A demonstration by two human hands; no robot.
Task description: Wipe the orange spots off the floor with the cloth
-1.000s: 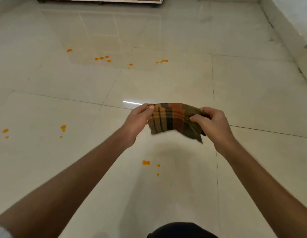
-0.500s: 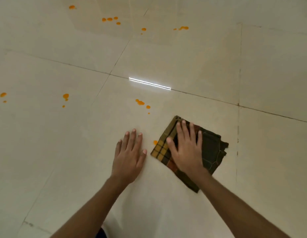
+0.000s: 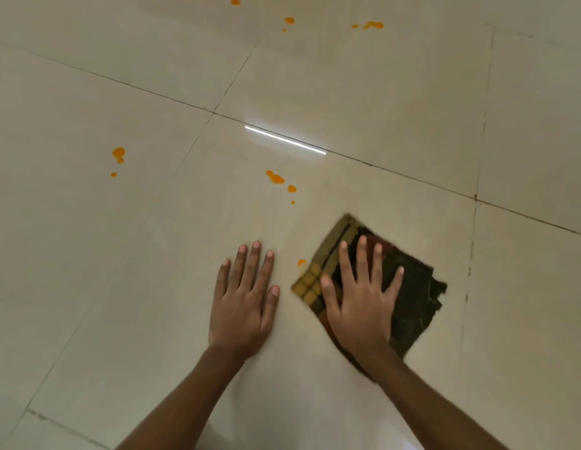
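A folded checked cloth [image 3: 412, 297], yellow, brown and dark green, lies flat on the cream tiled floor [image 3: 380, 92]. My right hand [image 3: 360, 297] presses on it with fingers spread. My left hand [image 3: 247, 297] rests flat on the bare tile just left of the cloth, holding nothing. One small orange spot [image 3: 301, 262] shows right at the cloth's left edge, between my hands. A cluster of orange spots [image 3: 278, 179] lies farther ahead. More orange spots sit to the left [image 3: 118, 152] and at the top [image 3: 373, 25].
Dark grout lines cross the glossy tiles, and a bright strip of light reflection [image 3: 284, 140] lies ahead of the cloth. Another orange spot [image 3: 289, 20] sits near the top edge.
A second ago both hands held the cloth in the air. They then came down to the floor. Since half a second ago the hands and cloth have hardly moved.
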